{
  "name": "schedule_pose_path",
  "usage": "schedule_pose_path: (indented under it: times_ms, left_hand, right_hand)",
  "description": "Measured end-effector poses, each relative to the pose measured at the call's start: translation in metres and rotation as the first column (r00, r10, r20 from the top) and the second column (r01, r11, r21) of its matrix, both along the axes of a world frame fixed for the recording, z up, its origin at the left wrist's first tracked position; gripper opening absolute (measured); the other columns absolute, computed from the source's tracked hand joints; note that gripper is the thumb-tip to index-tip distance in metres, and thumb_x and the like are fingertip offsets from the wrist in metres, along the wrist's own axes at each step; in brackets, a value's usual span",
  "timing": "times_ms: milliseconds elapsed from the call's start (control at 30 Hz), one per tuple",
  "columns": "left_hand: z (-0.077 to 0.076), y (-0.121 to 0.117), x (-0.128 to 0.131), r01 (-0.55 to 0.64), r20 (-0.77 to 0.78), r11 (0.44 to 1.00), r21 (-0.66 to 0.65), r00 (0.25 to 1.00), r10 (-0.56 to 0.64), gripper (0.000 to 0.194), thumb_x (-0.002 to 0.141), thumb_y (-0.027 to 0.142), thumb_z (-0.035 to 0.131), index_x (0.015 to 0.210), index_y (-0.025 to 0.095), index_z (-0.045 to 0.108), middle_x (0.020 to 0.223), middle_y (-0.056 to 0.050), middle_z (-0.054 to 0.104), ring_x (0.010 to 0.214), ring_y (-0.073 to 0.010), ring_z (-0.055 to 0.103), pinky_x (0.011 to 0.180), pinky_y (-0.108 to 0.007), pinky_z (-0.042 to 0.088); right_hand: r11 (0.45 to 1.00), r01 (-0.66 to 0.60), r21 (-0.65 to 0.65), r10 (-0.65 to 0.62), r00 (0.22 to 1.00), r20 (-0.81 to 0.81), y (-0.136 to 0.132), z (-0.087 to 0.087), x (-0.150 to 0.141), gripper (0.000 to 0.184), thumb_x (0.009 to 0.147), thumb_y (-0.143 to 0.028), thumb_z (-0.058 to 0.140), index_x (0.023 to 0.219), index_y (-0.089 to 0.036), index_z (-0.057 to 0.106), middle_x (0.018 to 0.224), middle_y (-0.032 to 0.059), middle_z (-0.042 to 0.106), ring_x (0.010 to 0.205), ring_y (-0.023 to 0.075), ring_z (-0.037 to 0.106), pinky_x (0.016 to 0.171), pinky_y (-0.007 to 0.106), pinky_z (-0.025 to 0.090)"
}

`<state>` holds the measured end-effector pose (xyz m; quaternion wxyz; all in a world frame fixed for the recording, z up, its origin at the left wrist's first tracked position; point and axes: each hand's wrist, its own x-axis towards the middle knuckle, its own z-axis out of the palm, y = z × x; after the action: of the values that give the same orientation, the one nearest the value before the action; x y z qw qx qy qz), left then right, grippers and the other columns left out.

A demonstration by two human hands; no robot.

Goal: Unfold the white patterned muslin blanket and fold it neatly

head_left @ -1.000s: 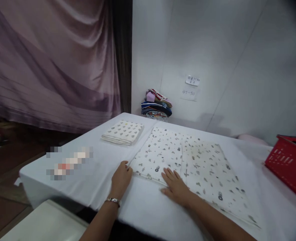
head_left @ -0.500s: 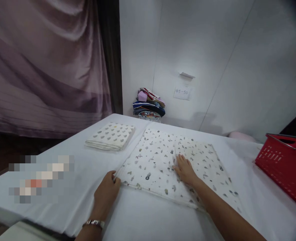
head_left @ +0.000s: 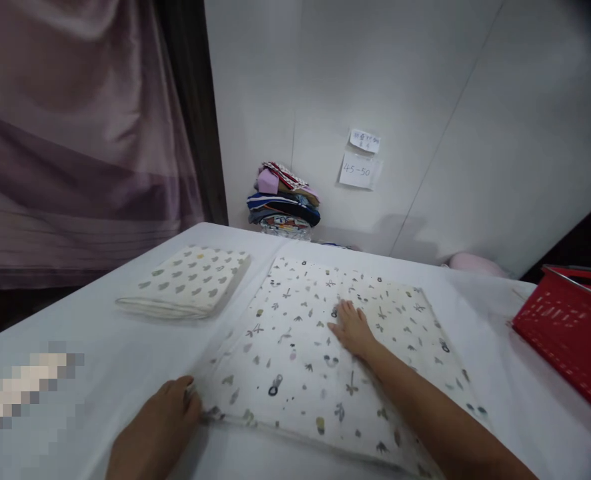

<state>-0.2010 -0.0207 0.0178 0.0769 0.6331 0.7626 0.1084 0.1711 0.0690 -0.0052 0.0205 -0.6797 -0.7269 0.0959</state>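
A white cloth (head_left: 295, 333) with a small grey and green plant print lies spread flat in front of me. My left hand (head_left: 163, 420) is closed on its near left corner, thumb and fingers pinching the edge. My right hand (head_left: 353, 329) rests flat on the middle of the cloth with its fingers apart, holding nothing. To the left of the spread cloth sits a second, folded cloth (head_left: 190, 280), cream with grey leaf-like shapes; neither hand touches it.
A white-covered table (head_left: 85, 327) carries both cloths. A red plastic basket (head_left: 570, 340) with a metal handle stands at the right. Behind the table is a pile of folded fabrics (head_left: 285, 210) by the wall. Paper notes (head_left: 358, 171) hang there. A pinkish curtain (head_left: 75, 133) hangs at left.
The view has shifted, so the cloths sit further left and larger. My left hand has moved left and nearer with the pinched corner. The right hand stays flat on the cloth.
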Motion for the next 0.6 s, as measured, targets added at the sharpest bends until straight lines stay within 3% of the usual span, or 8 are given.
schedule_pose_path:
  times_ms: [133,233,300,333,467,600]
  left_hand:
    - [0.007,0.038,0.022,0.255,-0.078,0.958,0.13,0.966,-0.247,0.041,0.082,0.042,0.036,0.104,0.018,0.061,0.109,-0.01,0.063,0.098,-0.0271,0.059,0.076,-0.038,0.05]
    - [0.003,0.083,0.059,0.5,-0.148,0.816,0.289,0.866,-0.478,0.045,0.083,0.046,0.039,0.112,0.016,0.058,0.12,-0.012,0.058,0.109,-0.0274,0.054,0.089,-0.04,0.046]
    - [-0.005,0.114,0.085,0.617,-0.197,0.722,0.313,0.786,-0.586,0.048,0.084,0.048,0.041,0.118,0.016,0.055,0.129,-0.012,0.051,0.12,-0.0275,0.046,0.098,-0.042,0.039]
    - [-0.01,0.128,0.094,0.65,-0.216,0.7,0.295,0.76,-0.614,0.05,0.085,0.049,0.041,0.12,0.016,0.053,0.133,-0.012,0.048,0.124,-0.0278,0.042,0.102,-0.044,0.036]
    - [-0.032,0.162,0.108,0.678,-0.23,0.72,0.149,0.732,-0.641,0.059,0.085,0.052,0.037,0.131,0.016,0.046,0.142,-0.011,0.037,0.133,-0.0283,0.029,0.107,-0.047,0.026]
    - [-0.048,0.168,0.097,0.67,-0.215,0.738,0.085,0.735,-0.643,0.062,0.085,0.053,0.033,0.135,0.017,0.042,0.144,-0.009,0.033,0.134,-0.0271,0.026,0.108,-0.047,0.023]
  right_hand:
    - [1.0,-0.008,0.011,0.008,1.0,0.005,0.006,-0.017,0.002,0.076,0.089,-0.062,0.008,0.145,-0.012,0.018,0.152,0.0069,0.007,0.14,0.0224,0.002,0.112,0.042,0.003]
    - [1.0,-0.01,0.014,0.01,1.0,-0.022,0.003,-0.019,0.003,0.076,0.089,-0.062,0.009,0.145,-0.011,0.018,0.152,0.0077,0.008,0.14,0.0227,0.001,0.112,0.043,0.001]
    - [0.999,-0.019,-0.029,0.017,0.998,-0.066,0.004,-0.014,0.005,0.076,0.088,-0.063,0.012,0.145,-0.012,0.018,0.152,0.0084,0.007,0.14,0.0233,0.0,0.111,0.044,0.0]
    - [0.997,-0.037,-0.065,0.03,0.994,-0.101,0.007,-0.009,0.007,0.077,0.088,-0.063,0.013,0.145,-0.013,0.018,0.152,0.0083,0.007,0.14,0.0233,0.0,0.111,0.043,0.001]
    - [0.994,-0.064,-0.087,0.046,0.981,-0.189,0.03,0.009,0.036,0.075,0.088,-0.063,0.014,0.147,-0.016,0.012,0.153,0.0062,0.002,0.14,0.0209,-0.001,0.111,0.039,0.004]
    - [0.987,0.162,-0.009,-0.162,0.986,-0.046,0.063,0.013,0.105,0.07,0.09,-0.055,0.021,0.146,-0.013,0.016,0.153,0.0081,0.004,0.139,0.0222,-0.001,0.111,0.041,0.002]
